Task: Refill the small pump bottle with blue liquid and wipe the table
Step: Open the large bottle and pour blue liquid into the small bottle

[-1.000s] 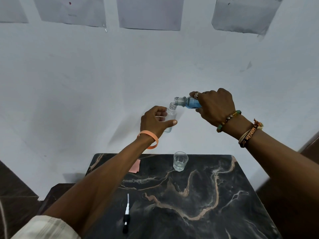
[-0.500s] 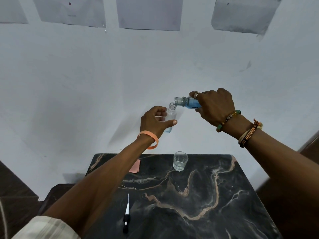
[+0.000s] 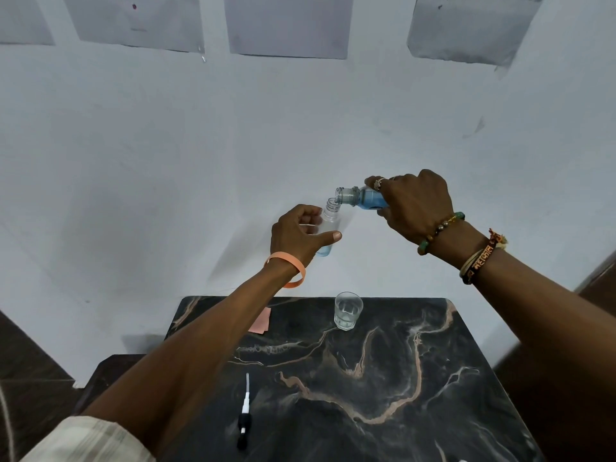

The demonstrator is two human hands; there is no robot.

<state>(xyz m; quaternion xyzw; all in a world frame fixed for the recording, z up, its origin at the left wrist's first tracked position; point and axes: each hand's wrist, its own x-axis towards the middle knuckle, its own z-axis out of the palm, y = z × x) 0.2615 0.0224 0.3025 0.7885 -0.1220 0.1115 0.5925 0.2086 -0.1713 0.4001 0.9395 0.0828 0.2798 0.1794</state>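
The table (image 3: 416,378) has a black marble-look top with tan veins. 3 things rest on it: a glass (image 3: 347,311) of clear liquid stands near the far edge, a pink sheet (image 3: 261,323) lies flat to its left, part hidden, and a pump (image 3: 244,418) with a white tube lies near the front-left.

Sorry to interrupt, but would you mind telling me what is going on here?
A person is pouring blue liquid from a larger bottle, tipped by the right hand, into the small clear bottle gripped in the left hand. Only a little blue shows at its bottom. The pump head lies on the dark marble table, with a glass near the far edge.
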